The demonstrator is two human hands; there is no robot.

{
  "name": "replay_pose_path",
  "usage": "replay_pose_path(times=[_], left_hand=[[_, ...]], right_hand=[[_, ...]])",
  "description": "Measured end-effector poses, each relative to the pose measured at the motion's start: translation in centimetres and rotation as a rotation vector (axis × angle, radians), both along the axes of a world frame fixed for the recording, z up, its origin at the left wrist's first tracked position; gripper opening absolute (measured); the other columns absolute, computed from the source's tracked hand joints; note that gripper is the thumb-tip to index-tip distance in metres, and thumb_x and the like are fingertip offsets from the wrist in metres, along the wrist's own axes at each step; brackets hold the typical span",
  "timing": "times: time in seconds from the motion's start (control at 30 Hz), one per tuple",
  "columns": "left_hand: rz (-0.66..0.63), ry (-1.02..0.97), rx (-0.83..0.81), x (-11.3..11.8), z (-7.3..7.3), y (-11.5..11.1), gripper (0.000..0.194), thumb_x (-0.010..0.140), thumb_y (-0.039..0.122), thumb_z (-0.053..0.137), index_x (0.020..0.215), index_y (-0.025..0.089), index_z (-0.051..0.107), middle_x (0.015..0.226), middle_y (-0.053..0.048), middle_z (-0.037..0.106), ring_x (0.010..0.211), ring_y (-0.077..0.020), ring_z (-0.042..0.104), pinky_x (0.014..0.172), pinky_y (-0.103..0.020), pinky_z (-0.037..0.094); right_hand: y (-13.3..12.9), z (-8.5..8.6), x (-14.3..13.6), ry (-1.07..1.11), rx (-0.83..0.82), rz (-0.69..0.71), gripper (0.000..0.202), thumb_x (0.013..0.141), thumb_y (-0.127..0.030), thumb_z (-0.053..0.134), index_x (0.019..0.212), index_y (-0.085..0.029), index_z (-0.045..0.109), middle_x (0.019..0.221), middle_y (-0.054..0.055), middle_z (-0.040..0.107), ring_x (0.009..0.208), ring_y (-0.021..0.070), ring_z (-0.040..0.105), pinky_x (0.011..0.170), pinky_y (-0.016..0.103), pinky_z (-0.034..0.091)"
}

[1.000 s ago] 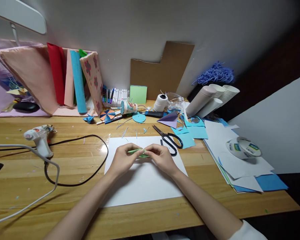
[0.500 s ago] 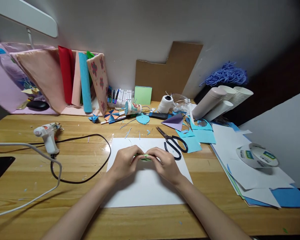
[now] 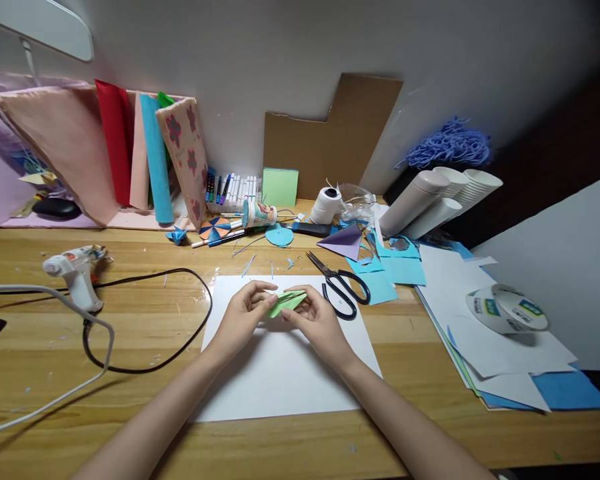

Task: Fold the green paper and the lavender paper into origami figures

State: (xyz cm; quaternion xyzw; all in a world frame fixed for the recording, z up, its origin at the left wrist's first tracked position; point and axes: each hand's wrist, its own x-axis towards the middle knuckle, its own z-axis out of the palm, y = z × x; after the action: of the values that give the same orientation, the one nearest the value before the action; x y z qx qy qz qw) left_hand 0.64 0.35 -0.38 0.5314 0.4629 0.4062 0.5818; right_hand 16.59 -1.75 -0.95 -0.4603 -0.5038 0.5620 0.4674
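Two bare hands, both on one piece of folded green paper (image 3: pixel 287 304), held just above the white sheet (image 3: pixel 280 373). Clock directions from the green paper, 12 = away from person.

Left hand (image 3: pixel 241 319): at 9 o'clock, back of hand up, pinched on the paper's left end, thumb on the near side, fingers curled round behind. Forearm comes in from between 7 and 8.

Right hand (image 3: pixel 323 327): at about 4 o'clock, fingers bent behind the paper's right end, thumb pointing to 10 with its tip at the near edge; closed on paper, how firmly can't tell. Forearm from between 4 and 5.

Hands don't touch each other, paper bridges the gap. Wrists low, forearms spread in a V toward the person.

Around: black-handled scissors (image 3: pixel 329 271) between 2 and 3, near right hand, handles over the sheet's corner. Purple folded paper (image 3: pixel 343 241) between 1 and 2. Glue gun (image 3: pixel 81 280) between 9 and 10, well apart. Tape roll (image 3: pixel 480 310) at 3, far side.
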Motion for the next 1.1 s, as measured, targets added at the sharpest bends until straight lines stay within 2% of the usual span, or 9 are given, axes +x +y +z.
replay_pose_path(times=[0.17,0.3,0.4,0.5,0.6,0.7,0.83,0.93,1.1], left_hand=[[-0.038,0.107,0.117,0.0,0.2,-0.3,0.015,0.078,0.031,0.059,0.083,0.017,0.059,0.084,-0.004,0.065,0.079,-0.015,0.061,0.072,-0.025,0.047],[-0.047,0.229,0.199,-0.1,0.5,-0.4,0.012,0.079,0.028,0.059,0.084,0.018,0.061,0.085,-0.003,0.065,0.081,-0.0153,0.061,0.075,-0.027,0.048],[-0.05,0.378,0.327,-0.3,0.8,-0.3,0.009,0.08,0.026,0.057,0.084,0.019,0.062,0.089,-0.004,0.063,0.086,-0.0163,0.058,0.08,-0.029,0.046],[-0.084,0.542,0.416,-0.5,1.2,-0.4,0.008,0.081,0.026,0.056,0.08,0.018,0.059,0.082,-0.003,0.059,0.08,-0.0164,0.055,0.072,-0.028,0.044],[-0.132,0.622,0.432,-0.5,1.7,-0.8,0.009,0.082,0.026,0.055,0.078,0.018,0.056,0.076,-0.001,0.058,0.071,-0.0147,0.053,0.064,-0.025,0.041],[-0.154,0.666,0.466,-0.4,2.1,-1.2,0.01,0.085,0.025,0.051,0.081,0.019,0.057,0.079,-0.002,0.059,0.073,-0.0147,0.053,0.065,-0.026,0.041],[-0.13,0.654,0.464,-0.3,2.1,-1.5,0.009,0.084,0.023,0.051,0.081,0.018,0.059,0.08,-0.002,0.063,0.074,-0.0152,0.055,0.068,-0.027,0.042],[-0.035,0.544,0.386,-0.2,1.9,-1.4,0.01,0.082,0.023,0.054,0.077,0.017,0.06,0.075,-0.001,0.064,0.068,-0.0131,0.057,0.065,-0.025,0.044],[0.109,0.315,0.227,0.3,1.6,-1.6,0.013,0.078,0.027,0.061,0.073,0.015,0.063,0.072,-0.002,0.066,0.066,-0.0126,0.06,0.064,-0.022,0.047]], right_hand=[[0.3,0.0,0.3,-0.069,0.005,-0.047,0.031,0.077,-0.026,0.06,0.107,-0.02,0.057,0.086,0.003,0.061,0.074,0.014,0.061,0.07,0.026,0.05],[0.3,0.0,0.5,-0.093,0.026,-0.09,0.035,0.075,-0.022,0.062,0.11,-0.02,0.058,0.084,0.003,0.06,0.074,0.0137,0.059,0.069,0.024,0.049],[0.2,-0.1,0.4,-0.145,0.048,-0.126,0.035,0.074,-0.021,0.063,0.109,-0.02,0.058,0.084,0.003,0.06,0.074,0.0143,0.058,0.066,0.024,0.05],[0.0,-0.1,0.4,-0.227,0.117,-0.141,0.03,0.076,-0.02,0.061,0.106,-0.021,0.06,0.09,0.005,0.06,0.075,0.0144,0.057,0.066,0.025,0.05],[-0.1,0.0,0.4,-0.305,0.224,-0.142,0.032,0.078,-0.017,0.06,0.109,-0.024,0.059,0.094,0.004,0.059,0.076,0.0141,0.057,0.07,0.026,0.05],[-0.3,0.2,0.4,-0.303,0.304,-0.159,0.034,0.079,-0.016,0.059,0.111,-0.026,0.058,0.095,0.003,0.058,0.078,0.0142,0.058,0.073,0.028,0.051],[-0.5,0.6,0.4,-0.255,0.345,-0.137,0.033,0.081,-0.015,0.058,0.111,-0.027,0.056,0.104,0.004,0.055,0.083,0.0142,0.059,0.075,0.029,0.052],[-0.6,0.9,0.3,-0.266,0.383,-0.106,0.033,0.081,-0.013,0.058,0.111,-0.026,0.055,0.106,0.005,0.052,0.088,0.0154,0.057,0.079,0.03,0.051],[-0.8,0.8,0.2,-0.333,0.411,-0.157,0.012,0.08,-0.016,0.06,0.091,-0.021,0.058,0.087,0.002,0.055,0.077,0.0145,0.056,0.07,0.03,0.049]])
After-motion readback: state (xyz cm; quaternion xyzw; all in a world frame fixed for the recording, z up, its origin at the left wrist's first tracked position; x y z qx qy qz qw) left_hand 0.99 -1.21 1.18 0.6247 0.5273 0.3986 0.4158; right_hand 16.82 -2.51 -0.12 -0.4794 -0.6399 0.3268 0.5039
